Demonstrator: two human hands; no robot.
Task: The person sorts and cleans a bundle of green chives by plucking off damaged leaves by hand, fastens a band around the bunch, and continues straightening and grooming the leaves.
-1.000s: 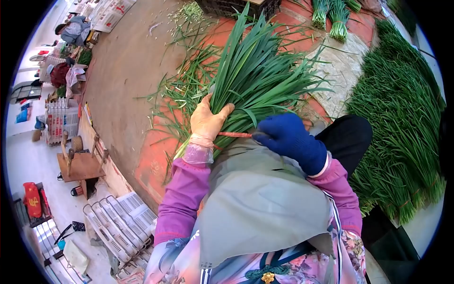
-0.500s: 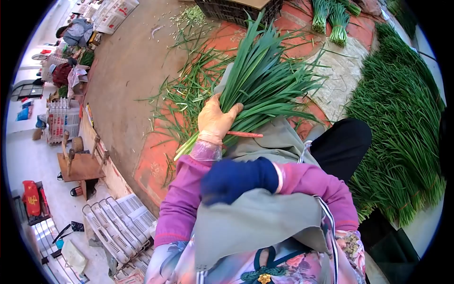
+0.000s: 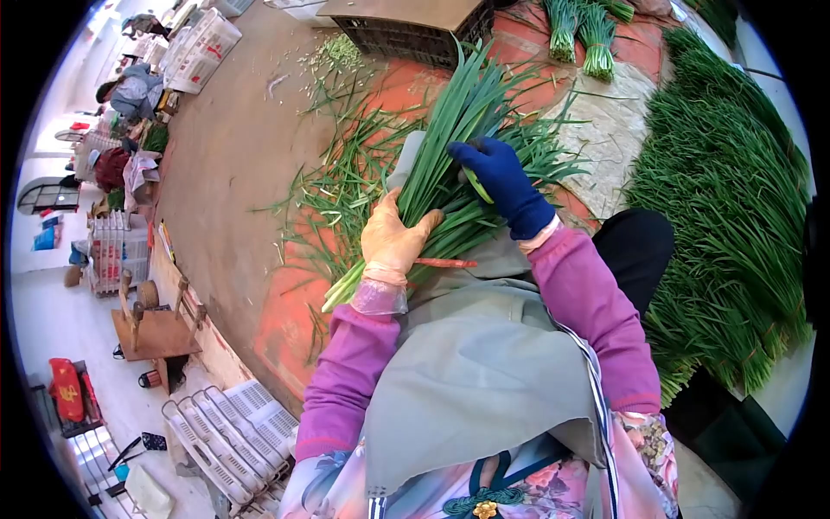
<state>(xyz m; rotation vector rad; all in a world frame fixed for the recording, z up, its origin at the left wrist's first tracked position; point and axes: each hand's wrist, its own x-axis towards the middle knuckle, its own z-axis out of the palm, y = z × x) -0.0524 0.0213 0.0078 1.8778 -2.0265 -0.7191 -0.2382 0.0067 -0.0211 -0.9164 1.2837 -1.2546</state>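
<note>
Head view: your left hand (image 3: 393,235), in an orange-tan glove, grips a long bunch of flat green leaves (image 3: 443,147) just above its pale stems; the long axis runs from below-left to above-right of those fingers. Your navy-gloved right hand (image 3: 503,183) lies to their upper right, nearer the leaf tips; whether it closes on the narrow yellow-green strip (image 3: 478,186), I cannot tell.

2 purple sleeves (image 3: 596,324) | navy-gloved right hand (image 3: 505,183) | grey apron (image 3: 480,381) | floral top (image 3: 553,476) | black trousers (image 3: 647,246)

There are two gloved hands (image 3: 393,238) (image 3: 503,180) and one leafy bunch (image 3: 439,164) at centre, one dark crate (image 3: 398,39) at twelve o'clock, three bundles (image 3: 598,45) at one o'clock.
</note>
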